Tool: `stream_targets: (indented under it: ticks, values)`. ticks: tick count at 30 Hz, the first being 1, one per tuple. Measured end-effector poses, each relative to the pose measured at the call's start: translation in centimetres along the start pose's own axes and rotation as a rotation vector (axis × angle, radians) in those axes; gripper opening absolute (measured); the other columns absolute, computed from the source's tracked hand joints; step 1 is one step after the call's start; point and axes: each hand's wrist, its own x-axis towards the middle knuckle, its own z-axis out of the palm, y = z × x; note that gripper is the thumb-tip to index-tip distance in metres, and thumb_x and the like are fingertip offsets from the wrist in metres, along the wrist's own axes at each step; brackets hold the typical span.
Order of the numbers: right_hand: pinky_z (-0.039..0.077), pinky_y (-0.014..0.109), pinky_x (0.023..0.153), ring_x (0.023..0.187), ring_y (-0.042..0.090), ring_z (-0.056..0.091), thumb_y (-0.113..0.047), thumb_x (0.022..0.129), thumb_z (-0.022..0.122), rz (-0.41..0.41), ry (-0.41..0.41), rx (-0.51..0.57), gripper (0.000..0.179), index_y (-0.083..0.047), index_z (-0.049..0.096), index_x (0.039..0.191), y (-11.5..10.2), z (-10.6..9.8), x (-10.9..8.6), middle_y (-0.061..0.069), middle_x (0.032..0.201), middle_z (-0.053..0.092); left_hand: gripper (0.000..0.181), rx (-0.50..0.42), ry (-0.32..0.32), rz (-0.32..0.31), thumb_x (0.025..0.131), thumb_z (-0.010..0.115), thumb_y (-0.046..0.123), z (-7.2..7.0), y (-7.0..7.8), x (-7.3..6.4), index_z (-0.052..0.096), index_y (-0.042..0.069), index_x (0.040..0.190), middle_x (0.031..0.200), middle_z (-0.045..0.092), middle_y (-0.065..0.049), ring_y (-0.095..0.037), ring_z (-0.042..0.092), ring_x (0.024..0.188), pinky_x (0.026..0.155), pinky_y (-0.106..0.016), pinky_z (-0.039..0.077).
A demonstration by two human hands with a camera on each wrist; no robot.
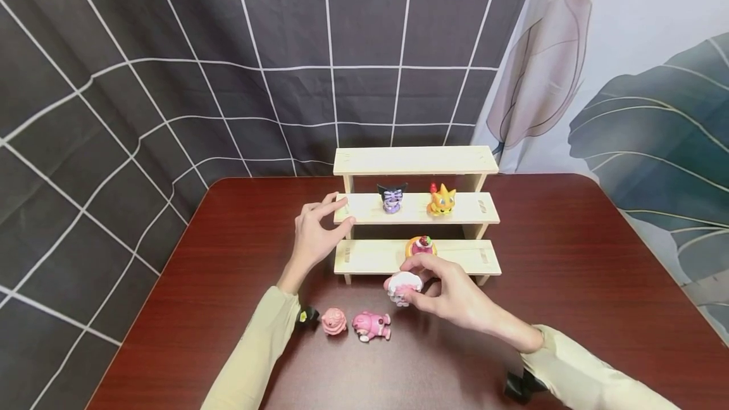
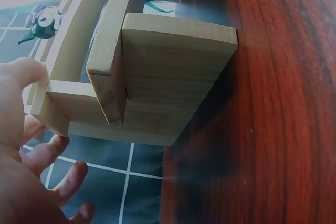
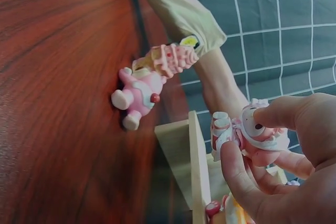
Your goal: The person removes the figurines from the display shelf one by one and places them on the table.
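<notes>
A pink-and-white figurine (image 3: 257, 129) is pinched between the thumb and fingers of my right hand (image 1: 452, 290), in front of the lowest step of a wooden tiered shelf (image 1: 364, 264). My left hand (image 1: 319, 229) grips the left end of the middle step, thumb and fingers on either side of the board (image 2: 52, 111). On that step sit a purple-and-black figurine (image 1: 392, 199) and an orange figurine (image 1: 442, 200). A dessert-like figurine (image 1: 421, 246) sits on the lowest step, partly behind my right hand.
A pink swirled figurine (image 1: 334, 321) and a pink bear figurine (image 1: 371, 326) lie on the dark red table (image 1: 256, 220) in front of the shelf, close to the left sleeve (image 1: 256, 340). A dark grid-patterned curtain (image 1: 285, 30) hangs behind.
</notes>
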Motion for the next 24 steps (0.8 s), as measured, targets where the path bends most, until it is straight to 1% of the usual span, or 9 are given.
stream_targets:
  ticks: [7, 17, 24]
  values:
    - [0.056, 0.03, 0.059, 0.068, 0.01, 0.064, -0.003, 0.085, 0.078, -0.01, -0.011, 0.009, 0.03, -0.003, 0.063, 0.112, 0.6, 0.3, -0.6, 0.004, 0.091, 0.064, 0.041, 0.001, -0.005, -0.01, 0.082, 0.081, 0.029, 0.0, -0.1, -0.1, 0.075, 0.018, 0.121, 0.133, 0.064, -0.003, -0.028, 0.053, 0.103, 0.09, -0.051, 0.034]
    - [0.055, 0.029, 0.056, 0.062, 0.008, 0.063, 0.001, 0.083, 0.078, -0.055, 0.004, 0.002, 0.033, -0.001, 0.062, 0.112, 1.5, 1.0, -1.7, 0.005, 0.091, 0.065, 0.041, 0.002, -0.009, -0.014, 0.083, 0.08, 0.03, 0.0, -0.1, -0.1, 0.075, 0.018, 0.121, 0.133, 0.064, -0.003, -0.028, 0.053, 0.103, 0.09, -0.051, 0.034]
    - [0.055, 0.029, 0.055, 0.066, 0.007, 0.064, 0.002, 0.083, 0.078, -0.055, 0.012, -0.01, 0.034, -0.004, 0.061, 0.112, 2.1, 1.4, -2.3, 0.005, 0.095, 0.064, 0.041, 0.002, -0.008, -0.02, 0.083, 0.08, 0.03, 0.0, 0.0, 0.0, 0.075, 0.018, 0.121, 0.134, 0.063, -0.002, -0.029, 0.052, 0.104, 0.09, -0.051, 0.034]
